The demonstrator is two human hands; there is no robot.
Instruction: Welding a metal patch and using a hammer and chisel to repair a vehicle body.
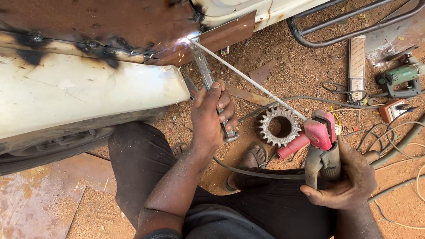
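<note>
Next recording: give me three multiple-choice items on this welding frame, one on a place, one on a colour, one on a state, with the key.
1. Where does the gear lie?
A. on the dirt between the two hands
B. on the car panel
C. in the left hand

2. What colour are the electrode holder jaws?
A. blue
B. red
C. yellow

3. What shows at the welding rod tip?
A. nothing
B. dripping water
C. a bright arc with sparks

Key: A, it lies on the ground between the left hand and right hand; B, the clamp is red; C, glare and sparks at the panel seam.
</note>
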